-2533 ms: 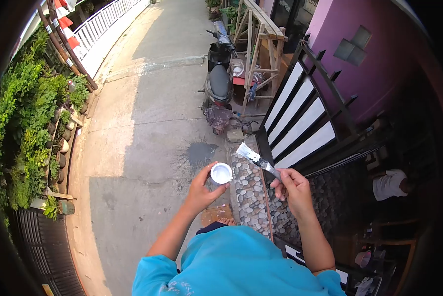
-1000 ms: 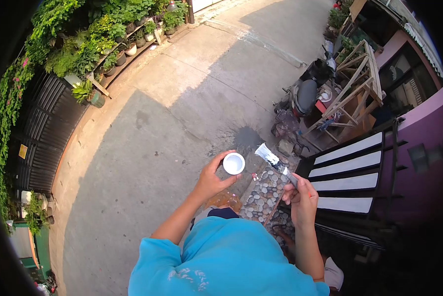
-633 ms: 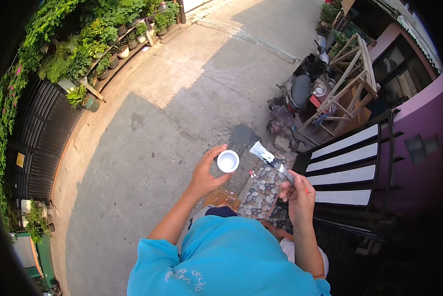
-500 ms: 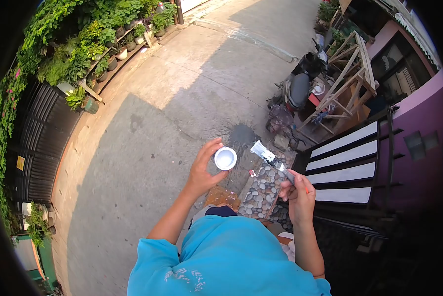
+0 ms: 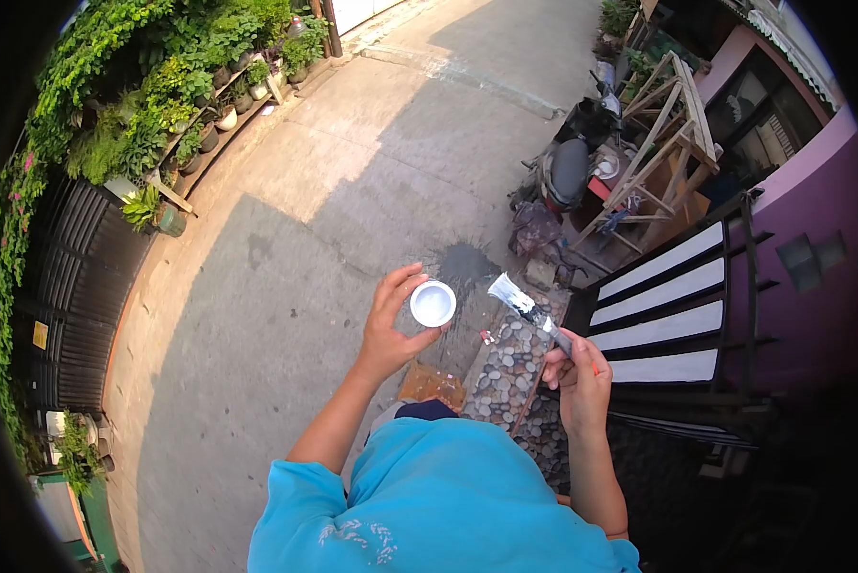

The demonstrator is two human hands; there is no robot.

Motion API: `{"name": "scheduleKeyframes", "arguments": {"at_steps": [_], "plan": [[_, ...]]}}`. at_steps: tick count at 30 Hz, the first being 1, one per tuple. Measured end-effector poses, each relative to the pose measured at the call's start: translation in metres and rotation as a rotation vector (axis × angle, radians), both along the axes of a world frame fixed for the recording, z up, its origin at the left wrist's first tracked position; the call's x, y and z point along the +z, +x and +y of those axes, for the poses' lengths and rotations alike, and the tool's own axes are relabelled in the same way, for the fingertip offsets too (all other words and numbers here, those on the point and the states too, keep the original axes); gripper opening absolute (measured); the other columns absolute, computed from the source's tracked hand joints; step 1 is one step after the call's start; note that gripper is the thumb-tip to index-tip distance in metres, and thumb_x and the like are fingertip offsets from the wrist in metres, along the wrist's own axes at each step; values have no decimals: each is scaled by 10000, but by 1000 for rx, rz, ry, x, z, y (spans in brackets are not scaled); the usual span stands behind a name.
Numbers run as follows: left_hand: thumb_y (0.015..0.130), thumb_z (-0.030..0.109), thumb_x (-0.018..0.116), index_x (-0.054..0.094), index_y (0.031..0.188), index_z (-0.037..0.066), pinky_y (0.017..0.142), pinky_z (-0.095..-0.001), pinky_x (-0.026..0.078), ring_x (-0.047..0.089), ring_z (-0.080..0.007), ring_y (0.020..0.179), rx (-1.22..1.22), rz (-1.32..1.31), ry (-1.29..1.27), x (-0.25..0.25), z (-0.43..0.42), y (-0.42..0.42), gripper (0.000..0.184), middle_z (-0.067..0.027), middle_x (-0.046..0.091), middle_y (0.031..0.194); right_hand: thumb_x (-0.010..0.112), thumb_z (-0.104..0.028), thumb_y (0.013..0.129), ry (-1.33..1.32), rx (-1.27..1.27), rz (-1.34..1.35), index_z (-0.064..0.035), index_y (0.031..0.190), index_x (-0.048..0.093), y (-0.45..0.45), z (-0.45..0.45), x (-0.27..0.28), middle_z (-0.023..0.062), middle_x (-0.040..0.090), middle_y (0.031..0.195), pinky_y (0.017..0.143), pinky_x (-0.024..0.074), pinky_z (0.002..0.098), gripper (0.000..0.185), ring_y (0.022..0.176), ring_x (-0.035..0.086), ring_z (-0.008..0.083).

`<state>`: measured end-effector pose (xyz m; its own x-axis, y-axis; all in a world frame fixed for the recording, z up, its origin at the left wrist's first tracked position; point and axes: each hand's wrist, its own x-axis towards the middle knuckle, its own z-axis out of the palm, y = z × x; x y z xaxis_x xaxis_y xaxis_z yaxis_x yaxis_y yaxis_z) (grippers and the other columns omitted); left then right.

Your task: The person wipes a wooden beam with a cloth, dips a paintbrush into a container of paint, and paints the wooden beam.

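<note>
My left hand point(image 5: 391, 325) is wrapped round a small white cup of white paint point(image 5: 434, 304), its open top facing me. In my right hand point(image 5: 580, 371) is the handle of a paintbrush point(image 5: 532, 307), pointing up and to the left. White paint coats the bristles, and darker stains show near the ferrule. Brush and cup are apart, with a short gap between them. To the right of my right hand stands a dark gate point(image 5: 663, 306) with wide white slats.
A strip of pebbles point(image 5: 507, 372) borders the concrete lane point(image 5: 257, 382). Ahead on the right are a parked motorbike point(image 5: 567, 172) and a wooden frame point(image 5: 672, 143). Potted plants point(image 5: 223, 115) line the left side beside a dark metal gate point(image 5: 90, 267).
The view has shifted slightly, so the gate and motorbike sit a little farther left. Both hands keep their holds, with the cup and brush nearly in place.
</note>
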<state>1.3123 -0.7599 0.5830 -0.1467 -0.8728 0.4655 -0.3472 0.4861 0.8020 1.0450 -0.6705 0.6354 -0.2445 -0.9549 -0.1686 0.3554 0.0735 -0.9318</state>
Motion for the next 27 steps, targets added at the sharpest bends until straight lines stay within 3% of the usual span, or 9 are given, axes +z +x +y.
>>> {"name": "scheduleKeyframes", "arguments": {"at_steps": [11, 14, 20, 21, 27], "plan": [[668, 117, 838, 571, 1256, 81, 1030, -403, 417, 525, -294, 1223, -69, 40, -32, 8, 3, -22, 646, -118, 556, 1304, 464, -223, 1032, -22, -74, 1, 65, 1170, 583, -11, 20, 8, 105, 683, 806, 521, 448, 241, 341, 603, 609, 137], [668, 119, 838, 570, 1256, 73, 1023, -398, 421, 542, -292, 1206, -98, 11, -11, 7, 7, -38, 647, -123, 581, 1278, 513, -229, 1012, -73, -114, 13, 50, 1177, 598, -21, 30, 13, 135, 690, 830, 508, 451, 244, 335, 614, 635, 153], [681, 117, 820, 568, 1258, 62, 1018, -404, 425, 548, -299, 1197, -271, 12, 37, 4, 14, -80, 632, -124, 582, 1279, 577, -194, 977, -139, -231, 324, 42, 1077, 643, -41, 61, 55, 110, 679, 726, 493, 451, 234, 264, 537, 609, 128], [678, 110, 820, 566, 1255, 61, 1021, -397, 424, 550, -290, 1198, -303, 1, 31, 5, 17, -88, 632, -119, 592, 1270, 581, -182, 971, -156, -301, 393, 49, 999, 646, -37, 63, 66, 107, 653, 667, 434, 426, 220, 242, 463, 560, 121], [684, 112, 809, 564, 1250, 50, 1004, -395, 435, 557, -298, 1175, -511, -21, 42, 13, 32, -130, 620, -134, 591, 1240, 646, -127, 935, -138, -347, 446, 34, 972, 673, -45, 84, 87, 77, 666, 685, 490, 479, 208, 168, 532, 595, 83]]}}
